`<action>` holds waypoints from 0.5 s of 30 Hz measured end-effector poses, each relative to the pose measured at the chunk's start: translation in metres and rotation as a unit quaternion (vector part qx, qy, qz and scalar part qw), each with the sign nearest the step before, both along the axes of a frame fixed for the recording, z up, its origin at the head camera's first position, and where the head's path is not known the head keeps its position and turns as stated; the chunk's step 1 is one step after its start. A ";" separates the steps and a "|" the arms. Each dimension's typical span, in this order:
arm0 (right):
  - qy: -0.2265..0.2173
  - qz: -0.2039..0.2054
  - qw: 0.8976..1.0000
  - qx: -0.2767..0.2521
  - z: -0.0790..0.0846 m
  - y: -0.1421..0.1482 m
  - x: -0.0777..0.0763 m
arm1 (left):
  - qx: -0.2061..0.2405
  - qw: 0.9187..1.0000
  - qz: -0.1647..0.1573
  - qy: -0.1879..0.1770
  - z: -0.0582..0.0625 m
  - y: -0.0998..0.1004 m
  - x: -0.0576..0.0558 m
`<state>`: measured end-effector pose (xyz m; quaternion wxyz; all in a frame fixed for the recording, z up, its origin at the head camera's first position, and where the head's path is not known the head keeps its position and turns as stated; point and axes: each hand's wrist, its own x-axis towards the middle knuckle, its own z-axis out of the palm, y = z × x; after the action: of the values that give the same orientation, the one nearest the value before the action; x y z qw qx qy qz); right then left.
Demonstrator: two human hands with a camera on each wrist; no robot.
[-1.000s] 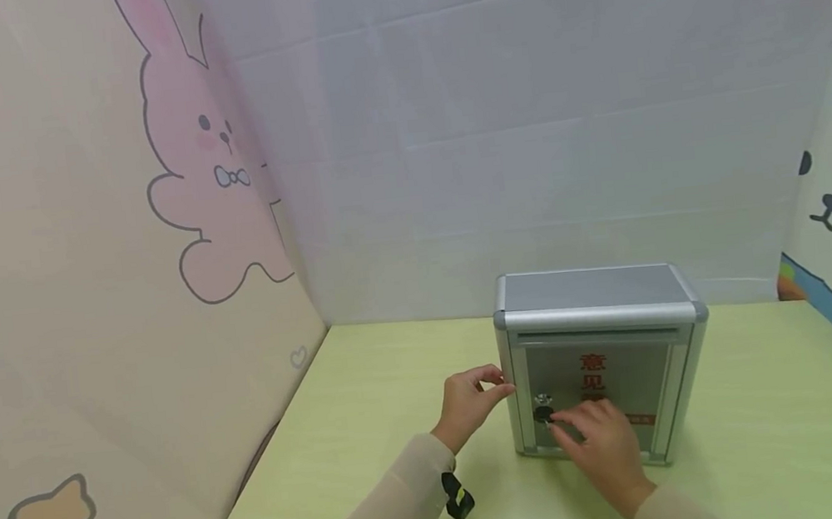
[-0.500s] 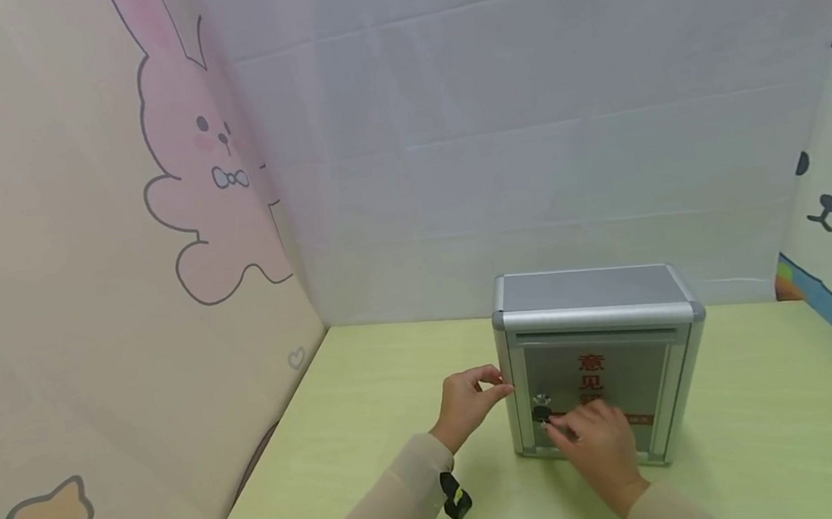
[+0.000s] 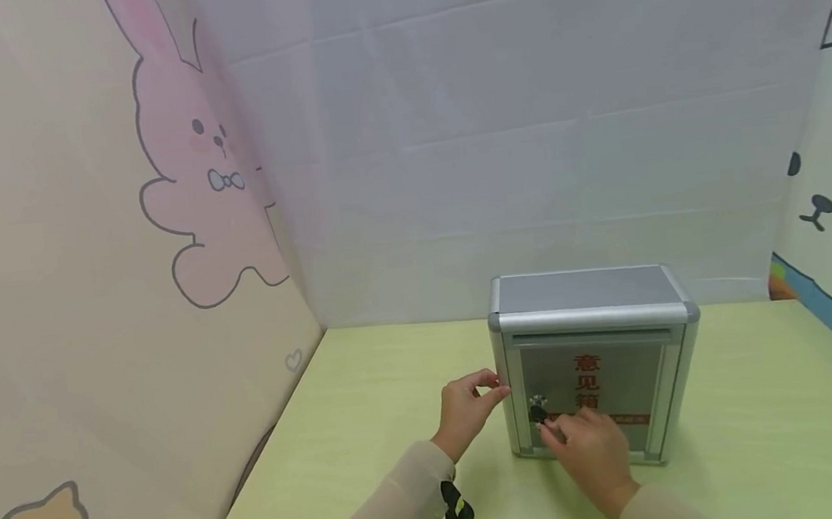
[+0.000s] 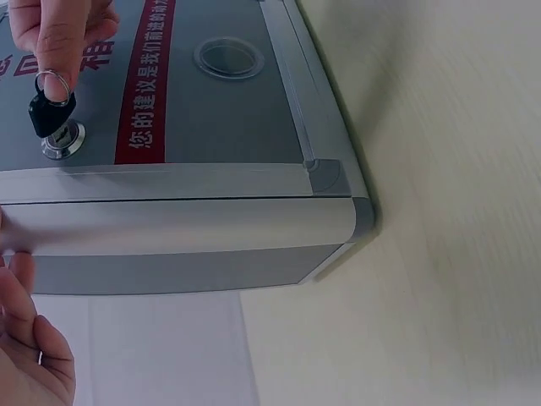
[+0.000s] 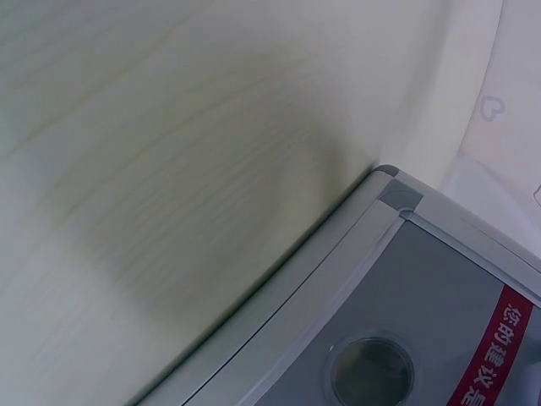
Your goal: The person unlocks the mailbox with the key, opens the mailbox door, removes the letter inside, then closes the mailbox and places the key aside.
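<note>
A grey suggestion box (image 3: 592,287) with silver edges and red lettering stands upright on the table. Near the left edge of its front panel is a round metal lock (image 4: 63,139). A black-headed key (image 4: 52,114) with a metal ring sits at the lock; whether its blade is inside cannot be seen. My right hand (image 3: 592,451) pinches the key by its head and ring. My left hand (image 3: 466,409), fingers bent, rests its fingertips against the box's left side. In the right wrist view only the box's lower corner shows, no hand.
The pale yellow table (image 3: 388,362) extends on both sides of the box. A white curtain (image 3: 415,168) hangs close behind, and a cartoon-printed sheet (image 3: 72,284) rises at the left. A black band (image 3: 456,506) hangs at the left wrist.
My right fingers have closed in on the key and shifted slightly left, with the key's head tilting. The left hand keeps its place on the box's side. The head view shifts slightly.
</note>
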<state>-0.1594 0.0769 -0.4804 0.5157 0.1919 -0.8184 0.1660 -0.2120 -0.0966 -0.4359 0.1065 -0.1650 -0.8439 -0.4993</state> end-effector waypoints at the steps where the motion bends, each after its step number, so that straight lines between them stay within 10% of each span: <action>1: -0.006 -0.001 1.000 0.000 0.000 -0.001 0.000 | 0.001 1.000 0.001 -0.001 0.000 0.000 0.001; 15: -0.125 -0.011 0.989 -0.083 -0.004 -0.014 0.010 | -0.004 1.000 0.005 0.011 -0.004 0.000 -0.001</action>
<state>-0.1493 0.0633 -0.4846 0.4250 0.1172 -0.8618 0.2509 -0.2128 -0.0965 -0.4398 0.1177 -0.1667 -0.8454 -0.4936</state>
